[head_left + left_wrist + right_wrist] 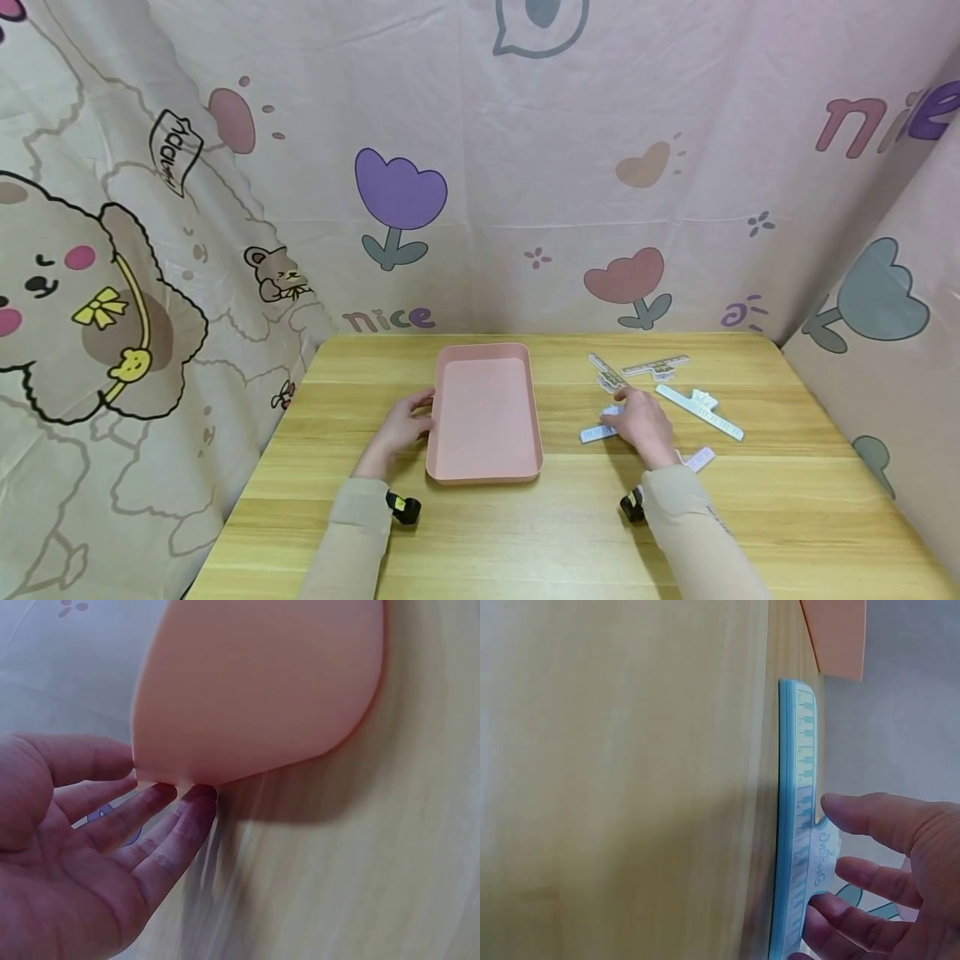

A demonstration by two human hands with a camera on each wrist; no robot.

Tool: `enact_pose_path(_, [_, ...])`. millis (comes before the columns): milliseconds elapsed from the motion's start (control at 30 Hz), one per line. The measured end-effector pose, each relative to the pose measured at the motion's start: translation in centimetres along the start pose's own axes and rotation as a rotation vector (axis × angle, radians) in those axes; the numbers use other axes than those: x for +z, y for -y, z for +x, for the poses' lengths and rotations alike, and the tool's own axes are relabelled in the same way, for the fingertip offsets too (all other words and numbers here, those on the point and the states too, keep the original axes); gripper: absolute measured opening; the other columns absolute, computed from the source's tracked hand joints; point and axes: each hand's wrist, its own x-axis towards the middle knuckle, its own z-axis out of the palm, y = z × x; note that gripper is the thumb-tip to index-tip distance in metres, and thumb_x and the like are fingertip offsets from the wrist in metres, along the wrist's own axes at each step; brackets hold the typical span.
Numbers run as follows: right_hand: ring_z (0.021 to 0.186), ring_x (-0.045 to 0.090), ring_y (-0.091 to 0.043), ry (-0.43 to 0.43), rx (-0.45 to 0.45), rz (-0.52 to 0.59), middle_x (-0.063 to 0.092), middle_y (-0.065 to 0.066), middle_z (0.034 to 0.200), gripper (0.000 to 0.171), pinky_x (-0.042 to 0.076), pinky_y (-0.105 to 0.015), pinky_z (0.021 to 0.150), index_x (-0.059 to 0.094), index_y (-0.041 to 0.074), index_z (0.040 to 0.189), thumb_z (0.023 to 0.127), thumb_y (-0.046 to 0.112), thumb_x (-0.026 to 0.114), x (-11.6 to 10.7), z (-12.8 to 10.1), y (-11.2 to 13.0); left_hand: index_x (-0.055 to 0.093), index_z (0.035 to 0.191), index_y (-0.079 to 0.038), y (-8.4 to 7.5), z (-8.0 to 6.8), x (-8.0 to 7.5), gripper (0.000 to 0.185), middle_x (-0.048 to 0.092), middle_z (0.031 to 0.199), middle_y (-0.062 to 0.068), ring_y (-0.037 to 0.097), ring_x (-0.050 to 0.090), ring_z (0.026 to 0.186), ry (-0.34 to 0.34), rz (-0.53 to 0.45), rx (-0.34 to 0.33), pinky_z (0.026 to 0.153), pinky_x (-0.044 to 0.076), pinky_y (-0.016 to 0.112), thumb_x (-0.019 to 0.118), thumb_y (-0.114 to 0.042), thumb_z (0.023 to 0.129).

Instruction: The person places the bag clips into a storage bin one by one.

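Beside the left wall of a pink rectangular tray [483, 408], my left hand [401, 429] touches the tray. In the left wrist view its thumb and long, loosely bent fingertips meet the tray's outer wall [255, 690]. My right hand [643, 425] is over a pale blue and lilac ruler clip [597, 433], printed with piano keys. The right wrist view shows the clip's tab between the spread thumb and fingers [874, 877]; whether they press it is unclear. The ruler clip [799, 787] appears to lie on the table.
Other ruler clips lie around my right hand: a brown one [609, 372], a similar one [656, 366] behind, a mint one [697, 410] to the right, and a lilac one [701, 459] partly hidden by my wrist. Printed curtains [480, 275] hang behind the wooden table [510, 533].
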Motion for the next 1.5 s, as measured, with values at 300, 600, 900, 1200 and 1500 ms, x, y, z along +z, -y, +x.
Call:
enact_pose_path(300, [0.086,0.059,-0.035,-0.034,0.017,0.034,0.062,-0.026,0.113,0.052,0.049,-0.048,0.066,0.063,0.001,0.12,0.076,0.024,0.079,0.4,0.2,-0.1,0.039,0.146,0.004,0.2,0.2,0.1,0.065,0.047,0.142,0.024,0.038,0.05,0.125,-0.005,-0.01,0.011,0.096,0.049,0.044,0.058,0.011,0.085])
enact_pose_path(600, [0.086,0.059,-0.035,-0.066,0.026,0.053,0.063,-0.026,0.113,0.051,0.049,-0.046,0.065,0.064,0.001,0.119,0.076,0.024,0.08,0.7,0.0,0.0,0.039,0.146,0.006,0.1,0.1,0.1,0.064,0.046,0.142,0.026,0.039,0.05,0.125,0.003,-0.006,0.016,0.096,0.049,0.044,0.057,0.012,0.085])
enact_pose_path(900, [0.095,0.06,-0.043,-0.113,0.058,0.043,0.063,-0.025,0.116,0.052,0.042,-0.057,0.078,0.063,0.003,0.12,0.077,0.028,0.078,1.3,-0.4,0.0,0.039,0.146,0.006,0.1,0.0,0.1,0.065,0.047,0.14,0.027,0.04,0.05,0.124,-0.005,-0.003,0.02,0.095,0.05,0.044,0.058,0.013,0.084])
enact_pose_path(1200, [0.076,0.059,-0.033,-0.158,0.076,0.07,0.066,-0.022,0.109,0.059,0.042,-0.047,0.072,0.059,0.004,0.129,0.078,0.028,0.076,1.6,-0.3,0.2,0.039,0.147,0.004,0.1,0.1,0.1,0.065,0.047,0.141,0.025,0.039,0.05,0.125,-0.007,0.0,0.001,0.095,0.05,0.043,0.058,0.012,0.086])
enact_pose_path(1500, [0.074,0.06,-0.028,-0.266,-0.03,0.108,0.068,-0.018,0.104,0.055,0.043,-0.039,0.061,0.061,0.002,0.125,0.079,0.028,0.075,0.9,-0.2,0.9,0.039,0.147,0.003,0.0,0.0,0.2,0.064,0.047,0.142,0.024,0.038,0.05,0.126,-0.015,0.01,-0.004,0.097,0.048,0.045,0.059,0.01,0.086])
